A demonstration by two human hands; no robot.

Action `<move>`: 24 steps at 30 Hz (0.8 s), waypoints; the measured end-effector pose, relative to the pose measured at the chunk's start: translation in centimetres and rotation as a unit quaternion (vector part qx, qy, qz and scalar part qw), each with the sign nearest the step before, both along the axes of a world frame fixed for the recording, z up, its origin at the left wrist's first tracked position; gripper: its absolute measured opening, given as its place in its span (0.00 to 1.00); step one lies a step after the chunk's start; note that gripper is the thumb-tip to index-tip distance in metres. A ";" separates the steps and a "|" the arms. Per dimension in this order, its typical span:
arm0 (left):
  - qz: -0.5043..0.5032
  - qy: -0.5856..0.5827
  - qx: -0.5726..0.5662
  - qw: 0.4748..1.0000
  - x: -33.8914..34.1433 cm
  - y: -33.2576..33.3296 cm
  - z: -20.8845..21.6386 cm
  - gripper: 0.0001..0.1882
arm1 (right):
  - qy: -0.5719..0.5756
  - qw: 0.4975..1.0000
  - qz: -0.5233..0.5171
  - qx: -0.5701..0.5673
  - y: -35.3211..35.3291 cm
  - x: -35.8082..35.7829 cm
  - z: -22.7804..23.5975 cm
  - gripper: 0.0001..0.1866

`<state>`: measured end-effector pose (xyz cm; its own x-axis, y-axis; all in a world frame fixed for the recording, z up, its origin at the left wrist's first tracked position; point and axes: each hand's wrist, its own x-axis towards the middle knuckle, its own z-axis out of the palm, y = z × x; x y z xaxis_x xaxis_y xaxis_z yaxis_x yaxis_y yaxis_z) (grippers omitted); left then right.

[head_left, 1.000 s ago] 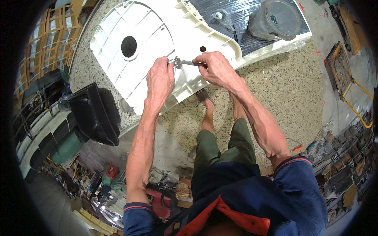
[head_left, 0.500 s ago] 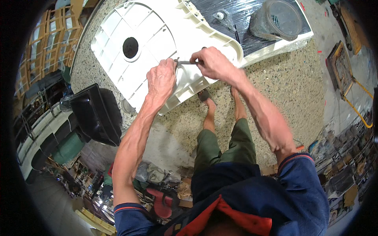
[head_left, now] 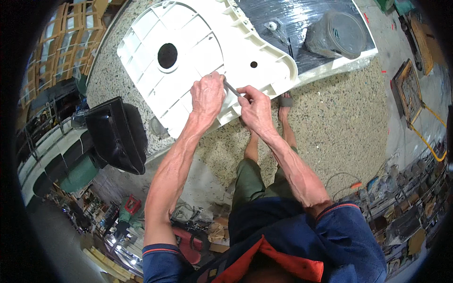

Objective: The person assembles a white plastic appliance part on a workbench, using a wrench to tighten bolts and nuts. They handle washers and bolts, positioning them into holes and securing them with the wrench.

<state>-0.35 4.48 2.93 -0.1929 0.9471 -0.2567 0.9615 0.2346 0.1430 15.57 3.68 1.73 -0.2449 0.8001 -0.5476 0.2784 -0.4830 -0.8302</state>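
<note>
A large white ribbed plastic panel [head_left: 197, 49] lies in front of me, with a big round opening [head_left: 167, 56] and a smaller hole [head_left: 254, 64]. Near its close edge, my right hand [head_left: 256, 109] grips one end of a slim grey metal tool [head_left: 231, 88], wrench-like in shape. The tool's other end reaches the fingertips of my left hand [head_left: 207, 96], which is closed and resting at a rib of the panel. Whatever those left fingers pinch is hidden beneath them.
A clear lidded tub [head_left: 332, 35] and a small plastic bag [head_left: 273, 27] sit on a dark film-wrapped panel [head_left: 297, 21] at the far right. To the left stands a black plastic basin [head_left: 113, 137]. The speckled surface [head_left: 339, 104] extends rightward.
My right hand has swung nearer to me and leftward, turning the tool from roughly level to slanting. My left hand stays by its tip. The whole view has shifted slightly.
</note>
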 end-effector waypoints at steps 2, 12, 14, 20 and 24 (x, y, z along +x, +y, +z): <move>0.010 -0.016 0.010 1.000 0.1 0.0 0.1 0.14 | -0.023 0.999 0.007 0.022 -0.8 -0.5 0.0 0.11; 0.082 -0.066 0.012 0.994 0.5 -0.2 -0.6 0.15 | -0.012 0.999 -0.034 0.005 -2.8 -1.6 -1.1 0.10; 0.058 -0.031 0.027 0.997 0.5 -0.2 -0.7 0.13 | -0.002 0.999 -0.032 0.020 -3.0 -1.8 -1.3 0.10; 0.089 -0.071 0.017 0.993 0.8 -0.3 -0.7 0.08 | 0.017 0.995 -0.085 0.041 -4.1 -2.5 -2.3 0.10; 0.092 -0.066 0.044 0.993 1.0 -0.4 -1.3 0.08 | 0.044 0.993 -0.097 0.043 -5.1 -2.8 -3.2 0.10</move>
